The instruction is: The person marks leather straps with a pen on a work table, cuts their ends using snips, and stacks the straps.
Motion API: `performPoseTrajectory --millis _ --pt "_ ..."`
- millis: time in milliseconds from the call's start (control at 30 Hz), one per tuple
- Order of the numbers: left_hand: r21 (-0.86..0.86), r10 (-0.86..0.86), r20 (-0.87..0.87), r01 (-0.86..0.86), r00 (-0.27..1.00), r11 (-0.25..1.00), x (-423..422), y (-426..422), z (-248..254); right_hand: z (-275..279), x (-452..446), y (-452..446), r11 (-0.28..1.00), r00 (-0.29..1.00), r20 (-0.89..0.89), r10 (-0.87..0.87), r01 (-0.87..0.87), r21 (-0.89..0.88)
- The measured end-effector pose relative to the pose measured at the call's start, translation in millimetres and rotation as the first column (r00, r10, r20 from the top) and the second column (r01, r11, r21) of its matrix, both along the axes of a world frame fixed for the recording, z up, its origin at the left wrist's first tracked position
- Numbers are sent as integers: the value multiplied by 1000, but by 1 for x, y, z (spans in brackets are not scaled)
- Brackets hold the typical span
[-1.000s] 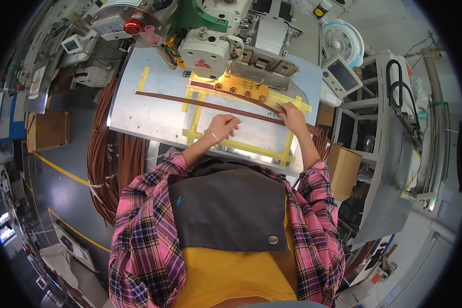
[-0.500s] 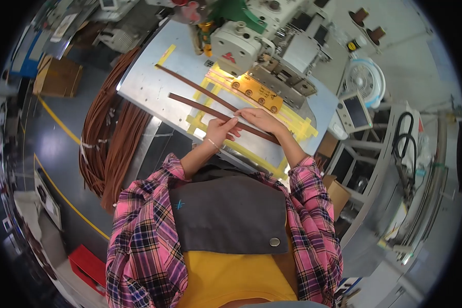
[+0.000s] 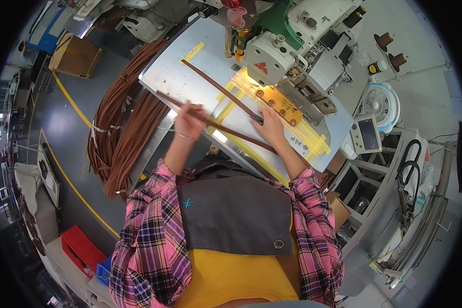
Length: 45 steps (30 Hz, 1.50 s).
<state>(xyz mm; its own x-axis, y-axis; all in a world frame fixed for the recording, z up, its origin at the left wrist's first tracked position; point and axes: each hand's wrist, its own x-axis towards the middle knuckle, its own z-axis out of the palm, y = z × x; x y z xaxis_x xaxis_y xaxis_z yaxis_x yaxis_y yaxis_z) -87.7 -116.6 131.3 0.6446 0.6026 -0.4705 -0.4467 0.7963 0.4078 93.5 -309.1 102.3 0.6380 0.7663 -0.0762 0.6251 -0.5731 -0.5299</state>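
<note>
My left hand (image 3: 191, 121) is closed around a brown strip (image 3: 231, 132) that slants across the front part of the metal table (image 3: 164, 69). Farther back, a second brown strip (image 3: 210, 81) lies on the table, and my right hand (image 3: 269, 124) is at its near end with the fingers bent; its fingertips are partly hidden. Beyond my right hand sits an orange plate (image 3: 280, 104) with round knobs, under the lit head of a white and green machine (image 3: 269, 57). Yellow tape (image 3: 231, 108) marks the table around the plate.
Bundles of brown strips (image 3: 123, 118) hang off the table's left side. A cardboard box (image 3: 76, 55) and a red bin (image 3: 82, 250) stand farther left. On the right are a control screen (image 3: 367, 134), a white fan (image 3: 379, 105) and a metal rack (image 3: 374, 174).
The strip in my left hand has come toward the front left, and my left hand has moved left, away from my right. The view has turned, shifting the table and machine.
</note>
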Motion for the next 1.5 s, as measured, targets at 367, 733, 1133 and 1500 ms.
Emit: performPoseTrajectory --millis 367,733,1133,1500 --pt "564 443 -678 802 586 -197 -1 67 -21 13 5 -62 957 984 -5 -176 170 -235" --pt "107 463 -566 618 682 -779 104 14 -69 11 51 -158 944 954 51 -294 298 -141" --pt "216 365 -648 621 669 -754 119 7 -75 8 61 -175 957 955 89 -282 286 -45" --pt "214 379 -634 623 674 -752 124 12 -72 13 27 -116 925 925 153 -349 313 216"
